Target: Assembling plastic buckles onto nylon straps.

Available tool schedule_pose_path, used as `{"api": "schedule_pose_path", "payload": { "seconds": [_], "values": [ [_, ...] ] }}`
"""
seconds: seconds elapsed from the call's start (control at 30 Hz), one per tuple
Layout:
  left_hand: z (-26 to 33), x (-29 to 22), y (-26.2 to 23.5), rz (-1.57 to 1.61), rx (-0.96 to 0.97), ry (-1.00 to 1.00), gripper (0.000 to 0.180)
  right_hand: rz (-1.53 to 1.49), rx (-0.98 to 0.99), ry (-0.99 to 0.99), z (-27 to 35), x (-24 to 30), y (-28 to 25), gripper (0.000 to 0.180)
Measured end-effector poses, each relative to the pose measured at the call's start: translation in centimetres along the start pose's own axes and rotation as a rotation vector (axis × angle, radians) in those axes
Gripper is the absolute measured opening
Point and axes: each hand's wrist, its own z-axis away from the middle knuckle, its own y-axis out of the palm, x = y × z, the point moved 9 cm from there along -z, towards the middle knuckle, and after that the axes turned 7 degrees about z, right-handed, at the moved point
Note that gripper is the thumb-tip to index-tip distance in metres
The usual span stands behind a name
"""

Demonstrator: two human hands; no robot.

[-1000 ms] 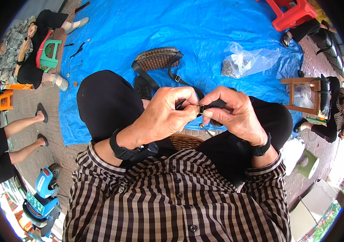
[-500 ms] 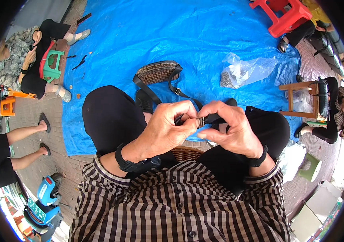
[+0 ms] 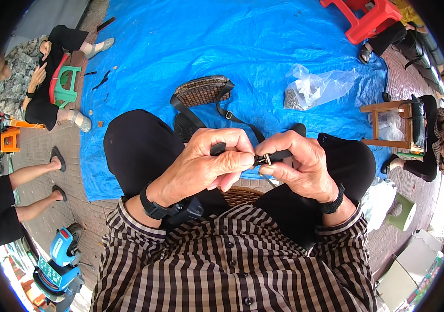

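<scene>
When the bare left hand (image 3: pixel 209 161) and bare right hand (image 3: pixel 302 164) meet up close, a small metal buckle (image 3: pixel 264 159) sits right between them

Since both hands are busy, grip check first: the left one is closed, thumb pinching a flat black strap (image 3: pixel 280 155) against the curled fingers, with a rounded dark tip (image 3: pixel 218 149) poking out above. The right grip is closed too, thumb and forefinger on the buckle, and more strap runs back beneath that palm. Can't tell where it goes after that, sorry, the hand hides it.

Beyond the hands, a brown patterned bag (image 3: pixel 204 92) lies on a big wrinkled blue plastic tarp (image 3: pixel 253 36), its black shoulder strap (image 3: pixel 191 117) trailing toward the right hand. Over to its right there's a clear plastic bag (image 3: pixel 321 86) with greyish stuff inside. Just below the hands, part of a brown woven basket (image 3: pixel 242 196) peeks out. A red plastic stool (image 3: pixel 367 23) is at the tarp's far right corner, and a green plastic stool (image 3: pixel 67 94) is off left.
</scene>
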Motion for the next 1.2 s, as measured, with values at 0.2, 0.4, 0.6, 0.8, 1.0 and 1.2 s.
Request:
{"api": "schedule_pose_path", "payload": {
  "seconds": [0.2, 0.4, 0.6, 0.8, 1.0, 1.2],
  "values": [
    [0.5, -0.2, 0.1, 0.012, 0.004, -0.018, 0.022, -0.271, 0.016, 0.184, 0.3, -0.9, 0.6, 0.02],
    [0.6, -0.4, -0.2, -0.001, -0.017, -0.003, 0.023, -0.167, -0.012, 0.05, 0.2, 0.0, 0.4, 0.022],
    [0.6, -0.7, -0.2, -0.033, 0.002, 0.037, 0.021, -0.035, -0.029, -0.05, 0.1, 1.2, -0.1, 0.023],
    [0.6, -0.5, -0.1, -0.027, -0.014, -0.007, 0.02, 0.09, -0.018, -0.093, -0.1, 1.9, -0.3, 0.024],
    [0.5, -0.8, 0.2, -0.065, 0.0, 0.016, 0.019, 0.218, -0.029, -0.191, -0.2, 2.7, -0.2, 0.028],
    [0.3, -1.1, 0.3, -0.216, -0.008, 0.013, 0.013, 0.242, -0.013, -0.19, -0.1, 2.6, -0.1, 0.03]
  ]
}}
